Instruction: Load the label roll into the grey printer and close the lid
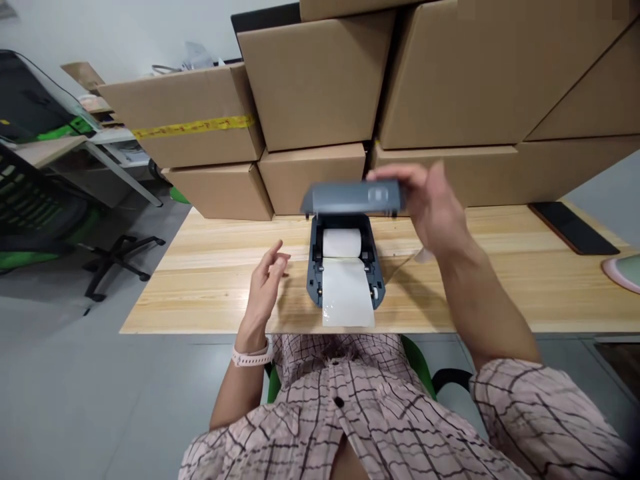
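A dark grey label printer (pixel 314 283) stands on the wooden table before me with its lid raised. Inside it sits a white label roll (pixel 341 243), and a strip of label paper (pixel 349 300) runs out over the front toward the table's near edge. My right hand (pixel 433 203) grips the right side of the printer lid (pixel 345 198), which is tilted up above the body and slightly blurred. To the left of the printer, my left hand (pixel 266 277) hovers near the tabletop with nothing in it, its fingers loosely bent and apart.
Stacked cardboard boxes (pixel 315 87) form a wall behind the table (pixel 210 280). A black phone (pixel 573 228) lies at the far right, near a pink-rimmed round object (pixel 625 272). An office chair (pixel 120 257) stands on the floor at left.
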Demonstrator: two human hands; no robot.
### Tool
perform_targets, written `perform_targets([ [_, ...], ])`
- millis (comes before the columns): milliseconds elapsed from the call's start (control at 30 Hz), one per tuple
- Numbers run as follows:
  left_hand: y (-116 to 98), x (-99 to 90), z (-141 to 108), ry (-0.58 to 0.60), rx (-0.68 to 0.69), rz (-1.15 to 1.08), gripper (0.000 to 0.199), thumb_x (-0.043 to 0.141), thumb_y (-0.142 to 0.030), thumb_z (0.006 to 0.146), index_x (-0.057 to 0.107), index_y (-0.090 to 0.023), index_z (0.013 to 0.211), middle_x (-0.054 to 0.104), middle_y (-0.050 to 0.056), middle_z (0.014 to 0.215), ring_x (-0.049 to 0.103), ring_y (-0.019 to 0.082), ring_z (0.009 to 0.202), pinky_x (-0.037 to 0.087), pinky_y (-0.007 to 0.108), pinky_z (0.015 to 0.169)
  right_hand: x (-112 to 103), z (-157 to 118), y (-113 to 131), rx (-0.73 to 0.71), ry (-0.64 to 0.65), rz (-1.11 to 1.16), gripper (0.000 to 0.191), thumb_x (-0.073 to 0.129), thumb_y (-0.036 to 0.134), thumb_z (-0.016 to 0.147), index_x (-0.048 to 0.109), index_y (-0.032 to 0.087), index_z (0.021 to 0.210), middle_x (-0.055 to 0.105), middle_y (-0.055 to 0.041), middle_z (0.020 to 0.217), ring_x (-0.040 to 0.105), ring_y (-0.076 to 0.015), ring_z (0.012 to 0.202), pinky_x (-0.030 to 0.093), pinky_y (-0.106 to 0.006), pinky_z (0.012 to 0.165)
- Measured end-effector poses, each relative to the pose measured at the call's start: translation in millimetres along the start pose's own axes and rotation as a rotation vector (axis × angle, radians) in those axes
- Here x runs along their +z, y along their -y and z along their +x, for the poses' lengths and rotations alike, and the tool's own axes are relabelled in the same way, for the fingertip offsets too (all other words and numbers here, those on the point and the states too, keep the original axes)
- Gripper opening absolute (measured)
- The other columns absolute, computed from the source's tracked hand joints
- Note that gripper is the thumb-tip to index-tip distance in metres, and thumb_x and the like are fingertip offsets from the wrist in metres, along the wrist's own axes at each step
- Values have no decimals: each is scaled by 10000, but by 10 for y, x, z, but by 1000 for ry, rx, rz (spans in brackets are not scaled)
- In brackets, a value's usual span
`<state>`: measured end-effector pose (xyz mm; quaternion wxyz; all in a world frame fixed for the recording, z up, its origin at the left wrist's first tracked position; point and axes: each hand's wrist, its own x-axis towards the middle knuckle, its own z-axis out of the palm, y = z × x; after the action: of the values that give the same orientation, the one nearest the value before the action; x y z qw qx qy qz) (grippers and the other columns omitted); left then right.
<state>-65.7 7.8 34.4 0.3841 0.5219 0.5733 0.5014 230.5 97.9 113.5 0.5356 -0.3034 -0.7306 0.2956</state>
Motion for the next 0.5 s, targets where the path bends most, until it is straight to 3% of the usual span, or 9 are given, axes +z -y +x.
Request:
perform_targets([
  [100,-52,129,75,43,72,-129,700,549,-628,964,479,-259,1556,582,142,1511,517,307,1438,460,479,1163,157,-703,126,-23,148,-174,529,279,594,1092,671,328,1327,657,-12,1471,545,-260,1446,405,-603,1238],
  [200,-117,336,112,200,40,-198,790,561,-632,959,326,-297,1635,360,108,1701,294,325,1597,282,512,1296,343,-1076,99,-66,130,-371,482,325,536,1099,579,333,1455,566,-38,1570,440,-270,1528,334,-642,1257],
  [300,-153,486,104,294,-27,-241,922,659,-583,914,209,-307,1670,213,74,1762,195,330,1630,213,499,1330,474,-1175,14,-122,37,-424,501,313,508,1105,509,317,1525,530,-60,1600,423,-262,1539,310,-612,1272],
  [500,-33,547,-26,260,-151,-311,1043,728,-507,870,101,-336,1685,48,32,1790,83,328,1648,188,483,1342,621,-1271,-84,-143,-80,-371,417,359,327,1101,577,309,1457,585,-44,1550,480,-259,1495,373,-583,1235],
])
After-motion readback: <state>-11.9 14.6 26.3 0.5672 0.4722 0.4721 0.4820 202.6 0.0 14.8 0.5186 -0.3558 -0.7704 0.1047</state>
